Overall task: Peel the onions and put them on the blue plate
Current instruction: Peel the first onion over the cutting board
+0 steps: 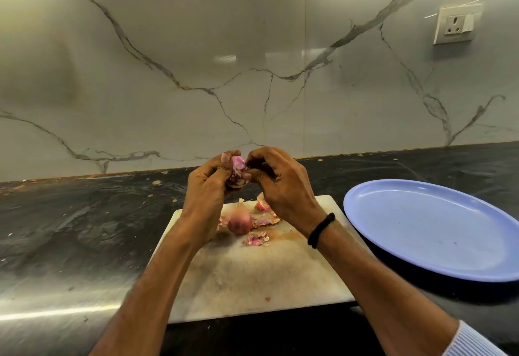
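My left hand [209,180] grips a small pink onion [237,167], held up above the far edge of the white cutting board [252,271]. My right hand [276,180] pinches the onion's skin from the right side with thumb and fingertips. A second onion [239,222], still in reddish skin, lies on the board below my hands. Loose pink peels [256,239] are scattered on the board around it. The blue plate [438,229] sits on the counter right of the board with nothing on it.
The board and plate rest on a dark stone counter [84,215] against a veined marble wall. A wall socket [456,24] is at the upper right. A shiny metal surface [56,299] runs along the front left.
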The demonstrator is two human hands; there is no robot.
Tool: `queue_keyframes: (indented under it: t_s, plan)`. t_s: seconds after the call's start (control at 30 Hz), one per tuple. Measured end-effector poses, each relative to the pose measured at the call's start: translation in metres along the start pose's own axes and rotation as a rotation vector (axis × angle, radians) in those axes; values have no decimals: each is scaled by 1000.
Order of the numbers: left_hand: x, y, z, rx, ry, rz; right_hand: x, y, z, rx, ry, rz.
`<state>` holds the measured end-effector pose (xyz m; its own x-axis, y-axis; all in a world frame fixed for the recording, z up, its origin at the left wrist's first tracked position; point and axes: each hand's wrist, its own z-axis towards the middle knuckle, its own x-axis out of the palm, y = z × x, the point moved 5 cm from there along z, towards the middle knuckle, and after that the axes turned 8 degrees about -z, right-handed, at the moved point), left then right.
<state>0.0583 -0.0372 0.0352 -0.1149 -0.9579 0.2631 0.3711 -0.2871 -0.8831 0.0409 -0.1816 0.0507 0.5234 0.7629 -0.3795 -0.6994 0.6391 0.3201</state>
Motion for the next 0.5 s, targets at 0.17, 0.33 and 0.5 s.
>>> queue_keyframes:
  t_s: [0.17, 0.33, 0.5]
  plan:
    - [1, -1, -1, 0, 14, 9, 0, 2, -1, 1, -9, 14]
    - [-1, -1, 0, 5, 31, 26, 0, 0, -2, 0, 0, 16]
    - [-1, -3, 0, 17, 43, 50, 5, -1, -3, -36, 35, -33]
